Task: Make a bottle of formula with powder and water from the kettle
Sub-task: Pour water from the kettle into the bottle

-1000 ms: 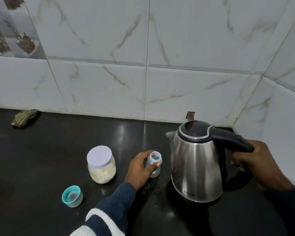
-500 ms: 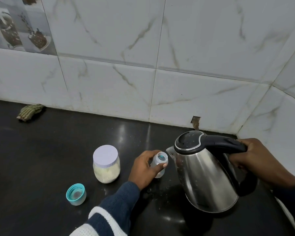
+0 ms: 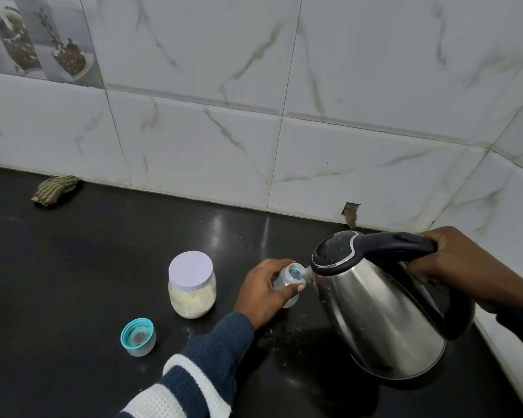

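Observation:
A small clear baby bottle (image 3: 290, 276) stands uncapped on the black counter (image 3: 88, 273), with my left hand (image 3: 264, 292) wrapped around it. My right hand (image 3: 462, 267) grips the black handle of a steel kettle (image 3: 381, 321). The kettle is lifted and tilted left, and its spout sits over the bottle's mouth. A clear jar of pale powder (image 3: 192, 289) with a white lid stands just left of my left hand. The bottle's teal cap (image 3: 138, 336) lies further front-left.
White marble tiles form the wall behind and the corner at the right (image 3: 511, 191). A folded striped cloth (image 3: 55, 190) lies at the back left against the wall. Small droplets or grains dot the counter under the bottle.
The kettle has been lifted off the counter and tipped left until its spout reached the bottle's mouth. My left hand kept hold of the bottle.

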Demonstrator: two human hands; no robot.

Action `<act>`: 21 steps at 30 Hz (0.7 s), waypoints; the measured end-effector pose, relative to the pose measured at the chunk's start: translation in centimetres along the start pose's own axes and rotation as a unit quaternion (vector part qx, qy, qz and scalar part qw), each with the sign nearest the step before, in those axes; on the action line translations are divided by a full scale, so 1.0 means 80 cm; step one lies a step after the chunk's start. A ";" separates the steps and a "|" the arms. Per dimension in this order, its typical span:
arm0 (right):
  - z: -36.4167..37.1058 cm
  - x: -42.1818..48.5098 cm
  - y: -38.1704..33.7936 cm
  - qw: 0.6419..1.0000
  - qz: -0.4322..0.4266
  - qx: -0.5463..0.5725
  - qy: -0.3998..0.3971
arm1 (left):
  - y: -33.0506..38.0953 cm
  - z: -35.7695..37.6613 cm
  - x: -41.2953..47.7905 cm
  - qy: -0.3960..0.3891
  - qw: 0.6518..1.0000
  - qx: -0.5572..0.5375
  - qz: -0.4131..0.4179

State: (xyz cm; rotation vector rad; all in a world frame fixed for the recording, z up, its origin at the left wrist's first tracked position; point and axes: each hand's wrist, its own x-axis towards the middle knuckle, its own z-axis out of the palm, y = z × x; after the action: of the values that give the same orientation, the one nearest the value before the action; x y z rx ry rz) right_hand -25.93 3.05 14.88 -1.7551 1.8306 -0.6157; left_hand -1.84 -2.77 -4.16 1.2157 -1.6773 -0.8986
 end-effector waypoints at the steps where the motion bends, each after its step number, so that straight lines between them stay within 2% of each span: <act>1: -0.001 0.001 -0.003 1.000 -0.001 -0.008 -0.006 | -0.001 0.000 0.000 0.001 1.000 0.000 0.001; 21: -0.006 0.032 -0.028 0.994 0.008 -0.088 -0.063 | -0.007 0.003 -0.008 -0.013 1.000 -0.001 -0.011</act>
State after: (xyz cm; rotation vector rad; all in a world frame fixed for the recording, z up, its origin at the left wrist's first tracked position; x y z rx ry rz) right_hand -24.58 0.39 16.58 -1.8458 1.8569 -0.3372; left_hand -1.76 -2.32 -4.88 1.2292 -1.6864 -0.9328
